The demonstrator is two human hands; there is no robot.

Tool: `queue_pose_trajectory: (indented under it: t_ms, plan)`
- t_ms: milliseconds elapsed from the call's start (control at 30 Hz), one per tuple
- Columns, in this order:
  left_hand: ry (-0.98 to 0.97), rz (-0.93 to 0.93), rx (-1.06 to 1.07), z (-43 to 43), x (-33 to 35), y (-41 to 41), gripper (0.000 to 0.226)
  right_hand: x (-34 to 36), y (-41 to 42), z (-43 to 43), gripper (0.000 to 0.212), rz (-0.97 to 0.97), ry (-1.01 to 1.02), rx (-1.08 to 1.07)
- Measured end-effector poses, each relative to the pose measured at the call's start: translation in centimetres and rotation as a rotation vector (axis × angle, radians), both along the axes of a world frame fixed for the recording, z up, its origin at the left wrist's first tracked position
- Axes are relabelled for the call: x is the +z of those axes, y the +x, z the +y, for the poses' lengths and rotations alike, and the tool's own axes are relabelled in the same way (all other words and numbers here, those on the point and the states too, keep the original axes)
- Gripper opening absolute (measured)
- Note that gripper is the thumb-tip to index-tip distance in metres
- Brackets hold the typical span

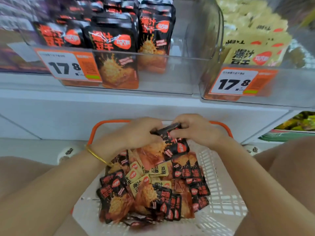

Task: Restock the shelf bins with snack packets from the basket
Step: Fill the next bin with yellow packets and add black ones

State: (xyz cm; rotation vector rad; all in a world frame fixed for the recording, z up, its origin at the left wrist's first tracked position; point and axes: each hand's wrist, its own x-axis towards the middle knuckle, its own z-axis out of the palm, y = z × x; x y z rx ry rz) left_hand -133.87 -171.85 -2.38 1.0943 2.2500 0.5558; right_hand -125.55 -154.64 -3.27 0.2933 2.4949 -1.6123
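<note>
A white plastic basket [226, 198] with an orange rim sits low in the middle, holding several black-and-orange and yellow snack packets [150, 189]. Over its far end, my left hand [136, 133] and my right hand [196, 130] both grip a small stack of black packets [172, 142] lifted above the pile. Above, a clear shelf bin [179, 72] holds upright black packets [112, 41] on its left side; its right side has open room. A second clear bin [281, 86] at the right holds yellow packets [252, 40].
Orange price tags reading 17.8 hang on the front of both bins [68, 65] [238, 82]. A white shelf ledge [119, 99] runs below the bins. Green and yellow packets [300, 123] lie on a lower shelf at right. My knees flank the basket.
</note>
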Motion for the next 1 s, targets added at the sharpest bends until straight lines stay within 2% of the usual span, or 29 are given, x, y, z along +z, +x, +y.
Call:
queue_pose_trajectory:
  t_ms: [67,100,133,167,233,333,400,467,500,533,567,633,667,767,800,833,900,967,1000]
  plan:
    - [0.187,-0.123,0.083,-0.2,2.9,-0.4,0.008,2.1,1.2,0.6,0.029,0.049,-0.458,-0.171]
    - [0.272,-0.168,0.125,-0.4,4.5,-0.4,0.01,2.9,1.8,0.7,0.038,0.07,-0.682,-0.164]
    - [0.357,-0.181,0.177,-0.7,6.0,-0.4,0.015,3.5,2.3,0.5,0.043,0.096,-0.806,-0.113]
    - [0.437,-0.165,0.227,-0.7,7.3,-0.4,0.018,4.3,2.7,0.0,0.045,0.118,-0.822,-0.052]
    - [0.58,-0.112,0.294,-0.6,9.6,-0.6,0.02,6.3,2.2,-1.3,0.036,0.185,-0.623,-0.022]
    - [0.804,0.035,0.415,-0.4,12.1,-1.7,0.006,10.7,-0.7,-2.4,0.02,0.392,-0.363,-0.118]
    - [0.908,0.366,0.494,-0.7,12.9,-3.1,0.013,13.5,-4.0,-2.1,0.018,0.502,-0.198,-0.246]
    - [0.761,0.784,0.472,-1.2,12.7,-4.9,0.029,15.6,-7.0,-2.0,0.031,0.572,0.112,-0.339]
    - [0.637,0.918,0.446,-1.3,12.1,-5.6,0.032,16.2,-8.4,-1.8,0.034,0.541,0.244,-0.333]
    - [0.526,0.981,0.426,-1.5,11.6,-6.2,0.034,16.3,-9.8,-1.4,0.026,0.459,0.327,-0.314]
    - [0.453,0.996,0.418,-1.5,11.0,-6.6,0.036,16.3,-10.8,-1.1,0.024,0.354,0.348,-0.293]
    - [0.383,1.006,0.407,-1.3,9.8,-6.9,0.038,15.7,-11.9,-0.6,0.037,0.178,0.233,-0.28]
    - [0.375,1.03,0.4,-1.2,9.4,-6.9,0.039,15.3,-12.1,-0.3,0.035,0.135,0.149,-0.3]
    - [0.374,1.08,0.401,-1.2,9.2,-6.8,0.04,14.6,-12.0,0.3,0.021,0.089,-0.131,-0.378]
    - [0.373,1.086,0.403,-1.2,9.2,-6.8,0.04,14.4,-12.3,0.5,0.017,0.084,-0.173,-0.399]
    - [0.375,1.094,0.406,-1.1,9.2,-6.9,0.04,14.1,-12.8,0.6,0.021,0.077,-0.179,-0.422]
    - [0.365,1.092,0.411,-1.0,9.2,-6.9,0.039,13.3,-14.3,0.7,0.037,0.015,0.014,-0.435]
    - [0.371,1.094,0.415,-1.0,9.1,-6.8,0.038,12.5,-15.4,0.6,0.035,-0.08,0.363,-0.378]
    - [0.372,1.099,0.417,-1.0,9.1,-6.8,0.038,12.4,-15.7,0.3,0.031,-0.105,0.458,-0.345]
